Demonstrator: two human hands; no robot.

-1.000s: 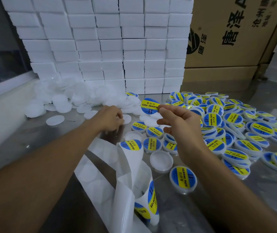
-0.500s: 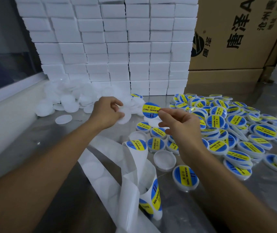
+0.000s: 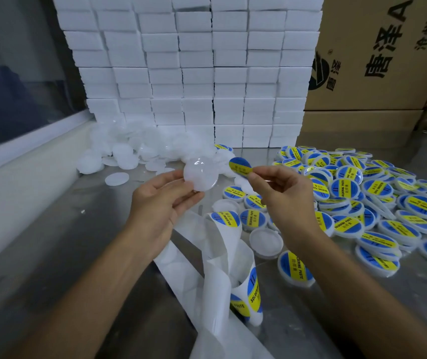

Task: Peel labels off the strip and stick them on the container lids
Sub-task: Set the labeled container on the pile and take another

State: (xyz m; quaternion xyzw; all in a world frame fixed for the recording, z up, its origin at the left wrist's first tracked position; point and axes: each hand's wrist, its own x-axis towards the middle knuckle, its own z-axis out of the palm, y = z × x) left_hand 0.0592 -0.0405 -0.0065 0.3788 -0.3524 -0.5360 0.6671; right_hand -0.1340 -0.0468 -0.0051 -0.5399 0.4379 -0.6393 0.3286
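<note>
Left hand: the left hand [image 3: 165,200] holds a plain white lid [image 3: 201,173] above the counter, thumb and fingertips pinching its lower left rim; the lid's round face is tilted up toward the camera.
Right hand: the right hand [image 3: 283,193] pinches a peeled blue and yellow label [image 3: 240,166] at its lower right edge, between thumb and forefinger.
Label heading: the label sticks out up and to the left from the fingers, toward the lid; its yellow band runs roughly along that same line. It lies just beside the lid's right rim, and whether the two touch cannot be told.
Strip: the white backing strip [image 3: 208,270] curls on the counter [image 3: 59,255] below the hands, toward the near edge, with a few labels left on it; its lower end is cut off by the bottom of the view.
Labelled lids: a heap of labelled lids [image 3: 378,203] spreads over the right side of the counter, some cut off at the right edge.
Plain lids: a pile of plain lids [image 3: 134,149] lies at the far left, against the stacked white blocks [image 3: 194,68]; single lids are hard to make out there.
Background: a cardboard box [image 3: 388,53] stands at the far right, its print partly cut off.
Hidden: the label's printed text is too blurred to read.
</note>
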